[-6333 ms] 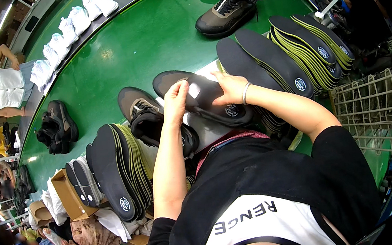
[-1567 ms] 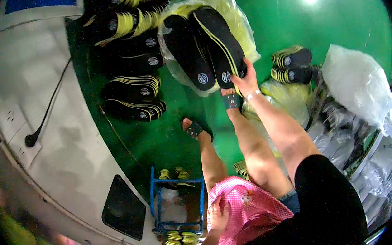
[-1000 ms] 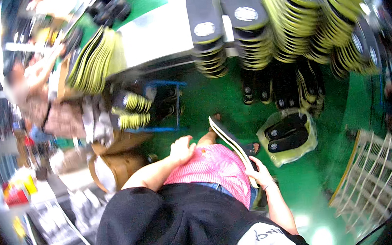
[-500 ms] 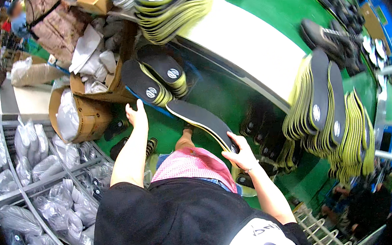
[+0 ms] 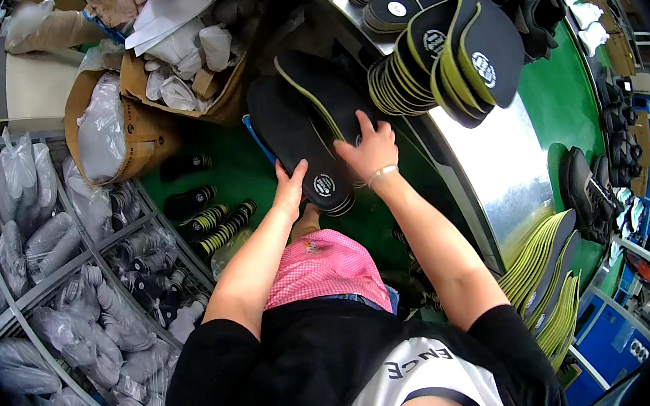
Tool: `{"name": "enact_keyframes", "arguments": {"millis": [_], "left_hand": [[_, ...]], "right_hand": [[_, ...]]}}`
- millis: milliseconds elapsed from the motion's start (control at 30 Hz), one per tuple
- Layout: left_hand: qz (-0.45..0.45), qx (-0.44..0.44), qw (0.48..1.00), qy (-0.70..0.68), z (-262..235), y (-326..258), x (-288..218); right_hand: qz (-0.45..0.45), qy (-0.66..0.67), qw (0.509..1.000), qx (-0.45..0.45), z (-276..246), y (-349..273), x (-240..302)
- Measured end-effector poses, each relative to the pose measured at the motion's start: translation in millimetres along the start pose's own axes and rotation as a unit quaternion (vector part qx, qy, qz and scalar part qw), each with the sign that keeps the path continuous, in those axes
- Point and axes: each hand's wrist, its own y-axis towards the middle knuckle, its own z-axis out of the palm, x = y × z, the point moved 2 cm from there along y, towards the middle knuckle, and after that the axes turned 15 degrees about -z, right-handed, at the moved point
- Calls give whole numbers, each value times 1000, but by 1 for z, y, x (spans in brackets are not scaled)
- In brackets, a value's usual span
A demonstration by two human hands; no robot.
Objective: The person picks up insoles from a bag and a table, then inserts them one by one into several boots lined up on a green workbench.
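Two black insoles with green edges lie side by side in front of me, each apparently on top of a stack. My left hand is closed on the near end of the left insole, beside its white round print, thumb on top. The right insole tilts up at its far end, and my right hand pinches its near end. My fingers partly cover that end. Just right of my right hand, a fanned stack of insoles rests on the metal-topped bench.
The bench curves along my right, with more green-edged insoles near its front and black shoes beyond. Cardboard boxes with bagged goods stand at the far left. A wire rack of plastic-wrapped bundles is at my left.
My left hand, open and apart before, now grips the left insole. My right hand has moved forward with its insole, which now lies beside the left one. The view has shifted.
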Motion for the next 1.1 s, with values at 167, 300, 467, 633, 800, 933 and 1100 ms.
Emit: {"name": "enact_keyframes", "arguments": {"millis": [167,300,467,633,800,933,1100], "left_hand": [[12,30,999,-7,-4,15,-6],[38,28,999,9,-2,15,-13],[78,-4,996,-37,0,14,-17],[162,-247,950,98,-19,-32,-66],[488,126,864,-12,48,-217,-213],[752,251,609,36,99,-389,-213],[621,534,544,183,169,-479,-182]], "right_hand": [[20,-175,977,123,11,36,5],[22,-184,975,123,2,29,7],[22,-136,985,101,-4,8,-2],[-73,-23,997,-8,-48,-32,3],[-200,310,929,-5,-133,-78,13],[-250,391,885,-41,-216,-110,24],[-252,416,869,-94,-281,-155,10]]}}
